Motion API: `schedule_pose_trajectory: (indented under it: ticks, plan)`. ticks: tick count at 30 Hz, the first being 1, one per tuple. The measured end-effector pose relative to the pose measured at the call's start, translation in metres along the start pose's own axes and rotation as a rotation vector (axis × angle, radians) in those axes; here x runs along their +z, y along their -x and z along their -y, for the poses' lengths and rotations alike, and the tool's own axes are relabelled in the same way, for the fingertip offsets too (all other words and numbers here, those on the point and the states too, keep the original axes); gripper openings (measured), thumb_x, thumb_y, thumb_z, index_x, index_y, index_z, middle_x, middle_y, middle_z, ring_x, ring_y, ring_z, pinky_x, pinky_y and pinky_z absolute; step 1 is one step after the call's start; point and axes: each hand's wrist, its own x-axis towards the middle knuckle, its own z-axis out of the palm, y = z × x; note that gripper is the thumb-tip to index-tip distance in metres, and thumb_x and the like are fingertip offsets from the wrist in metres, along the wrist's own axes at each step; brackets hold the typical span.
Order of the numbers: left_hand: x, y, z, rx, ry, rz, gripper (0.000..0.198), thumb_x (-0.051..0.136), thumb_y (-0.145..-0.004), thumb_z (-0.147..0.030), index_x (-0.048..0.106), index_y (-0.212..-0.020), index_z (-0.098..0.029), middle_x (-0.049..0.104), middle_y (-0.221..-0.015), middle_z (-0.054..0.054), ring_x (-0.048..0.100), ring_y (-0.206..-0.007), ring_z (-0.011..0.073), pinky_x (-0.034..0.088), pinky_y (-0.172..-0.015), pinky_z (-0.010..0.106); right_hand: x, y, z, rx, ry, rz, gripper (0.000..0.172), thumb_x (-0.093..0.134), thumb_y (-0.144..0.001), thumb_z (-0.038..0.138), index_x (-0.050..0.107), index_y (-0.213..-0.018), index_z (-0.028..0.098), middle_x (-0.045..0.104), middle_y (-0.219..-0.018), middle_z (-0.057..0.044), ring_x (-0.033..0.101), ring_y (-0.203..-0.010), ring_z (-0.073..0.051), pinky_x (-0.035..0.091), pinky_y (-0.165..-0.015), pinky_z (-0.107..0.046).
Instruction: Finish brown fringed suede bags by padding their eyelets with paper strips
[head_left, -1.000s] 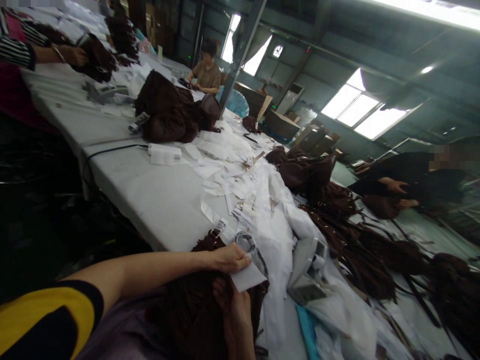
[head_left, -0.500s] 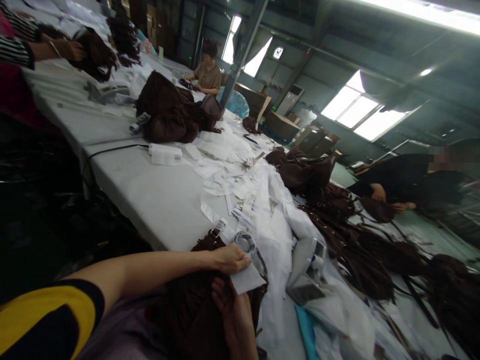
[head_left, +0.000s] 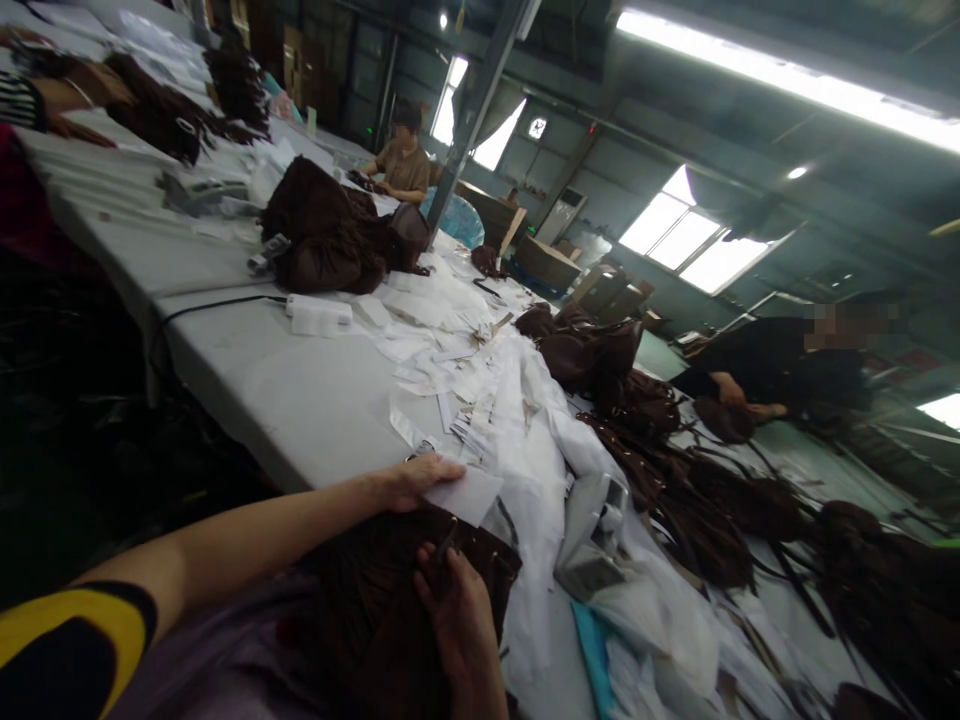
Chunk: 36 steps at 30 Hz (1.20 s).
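Note:
A dark brown handbag (head_left: 375, 600) with small gold-coloured fittings lies in front of me, at the table's near edge. My left hand (head_left: 420, 482) is closed on a white paper card (head_left: 471, 496), which it holds over the bag's top. Lower down, my right hand (head_left: 466, 610) rests against the bag's front. Its thumb and fingers pinch a thin dark strap (head_left: 450, 540) with a gold-coloured bit at its upper end. What the strap joins to is hard to make out.
Paper scraps and clear plastic (head_left: 517, 430) litter the table (head_left: 285, 400). A grey tape dispenser (head_left: 596, 540) stands to the right. More brown bags (head_left: 330, 235) lie at the back left and along the right. Co-workers sit or lean at the far sides. A metal post (head_left: 480, 110) rises beyond.
My left hand and the card have shifted up and left, away from my right hand. My right fingers now pinch the dark strap. The view has turned slightly right.

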Motion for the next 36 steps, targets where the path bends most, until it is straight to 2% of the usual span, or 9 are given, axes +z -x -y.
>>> schedule_pose_trajectory:
  ticks: [5, 9, 15, 19, 23, 26, 28, 30, 36]
  plan:
    - [-0.001, 0.054, -0.007, -0.067, 0.17, 0.153, 0.041, 0.082, -0.059, -0.033, 0.068, -0.09, -0.009, 0.069, -0.081, 0.008, 0.062, -0.068, 0.0155, 0.049, -0.069, 0.027, 0.007, 0.003, 0.004, -0.103, 0.026, 0.08, 0.026, 0.077, -0.067, 0.028, 0.067, -0.089, 0.017, 0.072, -0.095, -0.005, 0.066, -0.085, -0.018, 0.052, -0.069, -0.026]
    - [0.008, 0.072, 0.002, -0.195, 0.211, 0.245, 0.028, 0.081, -0.056, -0.022, 0.071, -0.08, -0.012, 0.071, -0.077, 0.005, 0.063, -0.065, 0.0155, 0.05, -0.065, 0.026, 0.015, 0.007, 0.023, -0.15, 0.143, 0.079, 0.026, 0.076, -0.067, 0.032, 0.07, -0.084, 0.013, 0.071, -0.078, -0.005, 0.063, -0.068, -0.017, 0.051, -0.058, -0.025]
    - [0.013, 0.064, 0.022, -0.43, -0.042, 0.289, 0.015, 0.071, -0.053, -0.008, 0.072, -0.068, -0.012, 0.07, -0.065, 0.004, 0.059, -0.052, 0.016, 0.047, -0.051, 0.026, 0.014, 0.01, 0.054, -0.082, 0.213, -0.048, 0.031, 0.082, -0.059, 0.031, 0.067, -0.077, 0.012, 0.066, -0.064, -0.002, 0.056, -0.052, -0.008, 0.039, -0.042, -0.012]
    - [0.018, 0.049, 0.032, -0.375, -0.004, 0.188, 0.011, 0.069, -0.054, -0.008, 0.07, -0.064, -0.012, 0.067, -0.059, 0.002, 0.055, -0.046, 0.0132, 0.044, -0.049, 0.025, 0.014, 0.012, 0.063, -0.052, 0.289, -0.101, 0.039, 0.084, -0.055, 0.039, 0.065, -0.075, 0.011, 0.066, -0.061, -0.004, 0.047, -0.042, -0.004, 0.032, -0.038, -0.011]
    - [0.021, 0.039, 0.042, -0.29, 0.154, 0.069, 0.021, 0.075, -0.057, -0.028, 0.067, -0.071, -0.014, 0.065, -0.064, 0.0, 0.058, -0.055, 0.0131, 0.047, -0.059, 0.026, 0.015, 0.016, 0.06, -0.081, 0.386, -0.062, 0.039, 0.081, -0.057, 0.045, 0.063, -0.068, 0.012, 0.057, -0.05, 0.002, 0.041, -0.038, -0.004, 0.025, -0.036, -0.013]
    - [0.021, 0.039, 0.05, -0.266, 0.231, 0.005, 0.04, 0.075, -0.058, -0.051, 0.064, -0.071, -0.014, 0.062, -0.061, -0.001, 0.055, -0.053, 0.0119, 0.047, -0.058, 0.026, 0.014, 0.018, 0.044, -0.235, 0.639, -0.081, 0.035, 0.073, -0.065, 0.049, 0.068, -0.071, 0.015, 0.061, -0.055, 0.0, 0.051, -0.047, -0.01, 0.037, -0.043, -0.02]
    - [0.023, 0.043, 0.053, -0.247, 0.244, 0.003, 0.048, 0.076, -0.057, -0.056, 0.065, -0.074, -0.013, 0.063, -0.064, 0.0, 0.056, -0.056, 0.0126, 0.046, -0.059, 0.026, 0.012, 0.019, 0.03, -0.417, 0.881, -0.209, 0.03, 0.07, -0.069, 0.046, 0.072, -0.081, 0.018, 0.071, -0.077, -0.006, 0.064, -0.07, -0.02, 0.046, -0.063, -0.027]
    - [0.025, 0.048, 0.053, -0.211, 0.22, 0.021, 0.048, 0.081, -0.055, -0.05, 0.067, -0.078, -0.011, 0.066, -0.07, 0.003, 0.059, -0.063, 0.014, 0.047, -0.064, 0.026, 0.01, 0.022, 0.018, -0.536, 1.086, -0.313, 0.025, 0.068, -0.072, 0.039, 0.074, -0.089, 0.021, 0.072, -0.1, -0.01, 0.065, -0.09, -0.028, 0.045, -0.08, -0.032]
    - [0.026, 0.051, 0.048, -0.223, 0.216, 0.109, 0.038, 0.086, -0.053, -0.033, 0.071, -0.078, -0.009, 0.068, -0.07, 0.003, 0.06, -0.061, 0.0129, 0.046, -0.062, 0.024, 0.0, 0.031, 0.028, -0.458, 1.179, -0.218, 0.04, 0.067, -0.074, 0.043, 0.069, -0.111, 0.026, 0.069, -0.111, -0.007, 0.062, -0.104, -0.03, 0.043, -0.089, -0.034]
